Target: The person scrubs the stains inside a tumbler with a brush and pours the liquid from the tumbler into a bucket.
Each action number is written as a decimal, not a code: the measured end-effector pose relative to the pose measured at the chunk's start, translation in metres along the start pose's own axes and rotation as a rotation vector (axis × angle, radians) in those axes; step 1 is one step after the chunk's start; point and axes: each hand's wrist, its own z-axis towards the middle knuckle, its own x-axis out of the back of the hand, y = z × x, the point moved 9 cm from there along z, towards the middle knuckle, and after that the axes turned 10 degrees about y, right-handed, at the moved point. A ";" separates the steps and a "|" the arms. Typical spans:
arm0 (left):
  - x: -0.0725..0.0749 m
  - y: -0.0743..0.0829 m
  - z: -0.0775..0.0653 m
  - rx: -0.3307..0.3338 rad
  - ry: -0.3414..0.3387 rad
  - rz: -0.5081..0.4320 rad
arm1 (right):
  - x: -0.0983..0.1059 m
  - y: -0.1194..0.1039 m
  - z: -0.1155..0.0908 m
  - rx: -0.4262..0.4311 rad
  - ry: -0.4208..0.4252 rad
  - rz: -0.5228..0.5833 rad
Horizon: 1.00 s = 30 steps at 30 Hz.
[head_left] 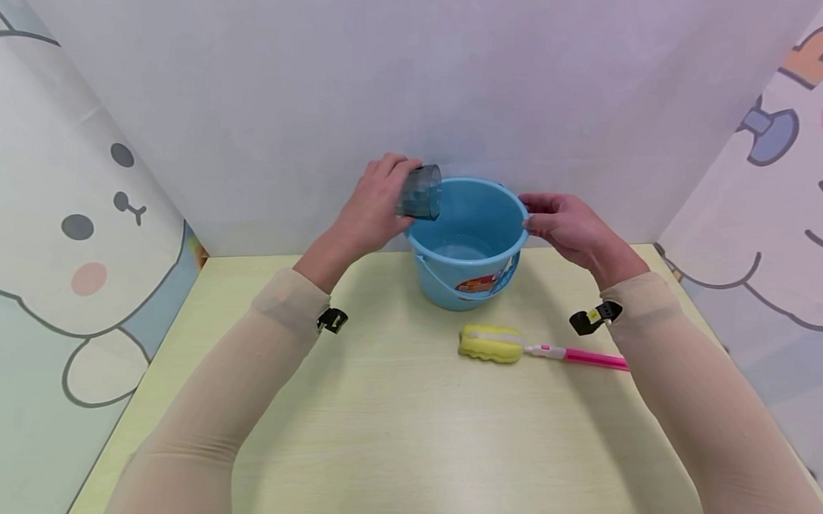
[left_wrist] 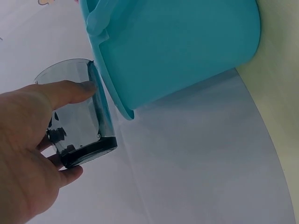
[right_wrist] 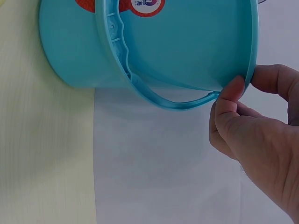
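Note:
A clear grey plastic cup (head_left: pixel 422 193) lies tilted on its side in my left hand (head_left: pixel 375 203), its mouth toward the bucket. In the left wrist view the thumb runs along the cup (left_wrist: pixel 74 112) and the fingers wrap behind it, right by the bucket's rim. The light blue bucket (head_left: pixel 444 285) stands upright on the table, its handle hanging down in front. At the bucket's right side my right hand (head_left: pixel 572 228) pinches the rim. The right wrist view shows thumb and fingers of that hand (right_wrist: pixel 257 121) at the rim near the handle's joint.
A bottle brush with a yellow sponge head (head_left: pixel 491 344) and a pink and white handle (head_left: pixel 588 358) lies in front of the bucket, partly under my right forearm. A plain white wall (head_left: pixel 418 76) rises behind the pale wooden table (head_left: pixel 391 438). Cartoon-printed panels flank both sides.

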 end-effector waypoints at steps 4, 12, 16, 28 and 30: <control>0.000 0.002 0.001 -0.011 0.002 0.015 | 0.001 0.000 -0.001 0.001 -0.001 0.001; -0.002 0.005 0.002 -0.024 -0.011 0.045 | 0.001 -0.001 -0.001 0.001 0.000 0.003; -0.003 0.006 0.002 -0.033 -0.013 0.050 | 0.002 0.000 -0.001 0.001 0.001 0.004; -0.003 0.011 0.003 -0.071 -0.018 0.079 | 0.002 0.000 0.000 0.011 -0.008 0.012; -0.004 0.012 0.004 -0.077 -0.018 0.088 | 0.002 0.000 0.000 0.012 -0.009 0.012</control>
